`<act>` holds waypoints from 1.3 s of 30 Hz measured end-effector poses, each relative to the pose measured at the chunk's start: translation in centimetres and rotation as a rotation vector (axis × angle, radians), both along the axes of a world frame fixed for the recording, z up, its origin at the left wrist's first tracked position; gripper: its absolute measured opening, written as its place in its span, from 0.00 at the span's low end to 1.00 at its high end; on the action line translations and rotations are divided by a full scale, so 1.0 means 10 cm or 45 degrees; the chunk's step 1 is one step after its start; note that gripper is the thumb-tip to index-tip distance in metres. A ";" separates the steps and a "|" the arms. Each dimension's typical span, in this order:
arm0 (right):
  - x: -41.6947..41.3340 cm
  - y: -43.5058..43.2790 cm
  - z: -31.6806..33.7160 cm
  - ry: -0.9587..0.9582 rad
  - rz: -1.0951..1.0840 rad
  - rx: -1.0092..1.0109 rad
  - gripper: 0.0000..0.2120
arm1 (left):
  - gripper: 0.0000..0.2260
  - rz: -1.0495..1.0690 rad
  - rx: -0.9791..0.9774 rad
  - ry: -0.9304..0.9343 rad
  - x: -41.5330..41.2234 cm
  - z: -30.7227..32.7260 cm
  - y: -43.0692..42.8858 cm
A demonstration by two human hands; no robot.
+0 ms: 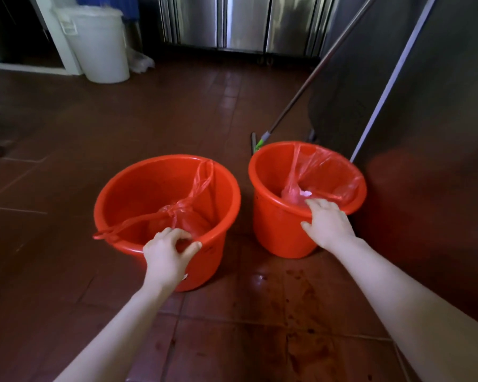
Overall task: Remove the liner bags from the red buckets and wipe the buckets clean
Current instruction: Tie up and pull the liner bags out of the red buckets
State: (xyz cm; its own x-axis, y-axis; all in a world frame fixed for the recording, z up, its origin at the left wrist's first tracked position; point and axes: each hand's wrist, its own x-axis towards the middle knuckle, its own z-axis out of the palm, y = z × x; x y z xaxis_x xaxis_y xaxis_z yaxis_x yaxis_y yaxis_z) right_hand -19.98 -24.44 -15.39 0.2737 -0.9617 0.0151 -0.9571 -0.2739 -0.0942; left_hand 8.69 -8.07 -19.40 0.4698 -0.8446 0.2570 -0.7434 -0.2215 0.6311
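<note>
Reaching up from the lower edge, the left hand (167, 252) curls its fingers over the near rim of the left red bucket (116, 188) at centre-left. Its translucent knotted liner bag (182, 213) has loops hooked over the rim. A small white sticker (185, 276) on its side is illegible. At centre-right, the right hand (327, 223) clasps the near rim of the right red bucket (276, 224), which holds a crumpled liner bag (323, 172).

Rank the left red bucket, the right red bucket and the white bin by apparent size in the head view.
1. left red bucket, widest.
2. right red bucket.
3. white bin; farther back, so true size unsure.
</note>
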 end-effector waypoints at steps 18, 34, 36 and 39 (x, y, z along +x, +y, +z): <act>-0.46 0.74 -0.12 -0.158 0.303 0.136 0.16 | 0.08 -0.399 -0.190 -0.028 -0.80 0.20 -0.12; -1.37 1.73 0.18 -0.273 0.049 0.260 0.13 | 0.11 -1.528 0.779 -0.315 -1.56 0.69 0.75; -1.35 1.76 0.15 -0.030 0.041 0.075 0.23 | 0.11 -1.598 0.864 -0.172 -1.60 0.70 0.84; -1.29 1.81 0.10 0.231 0.049 0.008 0.24 | 0.11 -1.624 1.119 0.031 -1.59 0.73 0.87</act>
State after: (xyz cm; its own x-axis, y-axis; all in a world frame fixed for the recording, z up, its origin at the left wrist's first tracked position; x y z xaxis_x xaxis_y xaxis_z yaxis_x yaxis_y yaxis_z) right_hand -32.91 -6.36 -14.37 0.3081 -0.9503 -0.0442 -0.9474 -0.3107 0.0772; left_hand -7.22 0.62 -12.06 -0.6580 -0.5500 -0.5144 -0.7129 0.2349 0.6607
